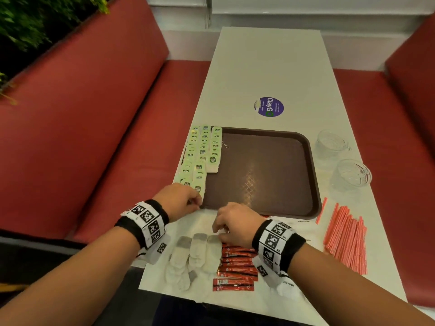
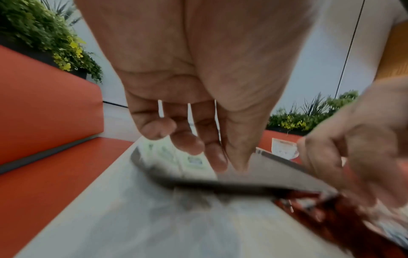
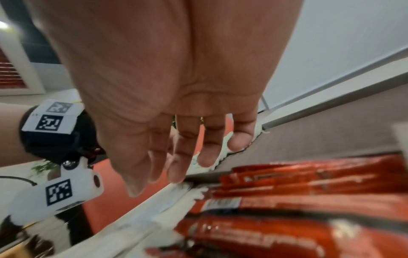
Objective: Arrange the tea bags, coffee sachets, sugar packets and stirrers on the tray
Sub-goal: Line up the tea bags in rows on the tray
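Tray (image 1: 270,170) sits mid-bench (image 1: 270,67), mostly bare. Green-tagged tea bags (image 1: 203,156) run in overlapped rows down its left side; the inner row lies on the tray floor, the outer rows look to straddle the rim or sit on the bench, can't tell which. Overlapping like that keeps tags readable and saves room for the other items.

Left hand (image 1: 181,200) is at the tray's near-left corner, by the last tea bag in the row. Fingers curled downward; the left wrist view shows the fingertips (image 2: 217,157) close together with nothing clearly between them. Can't tell whether it has hold of a bag or just its string.

Right hand (image 1: 235,222) hovers over the near bench where the plain white bags (image 1: 195,255) meet the coffee sachets (image 1: 235,267). Fingers loosely bent and spread, nothing held.

Stirrers (image 1: 346,241) lie bundled on the bench, well right of the tray. Sugar packets: can't pick them out with confidence.

Two glass cups (image 1: 341,161) stand beside the tray's right rim.

My read: tea-bag stage is partway done, with the right hand placed to fetch next stock from the near piles.
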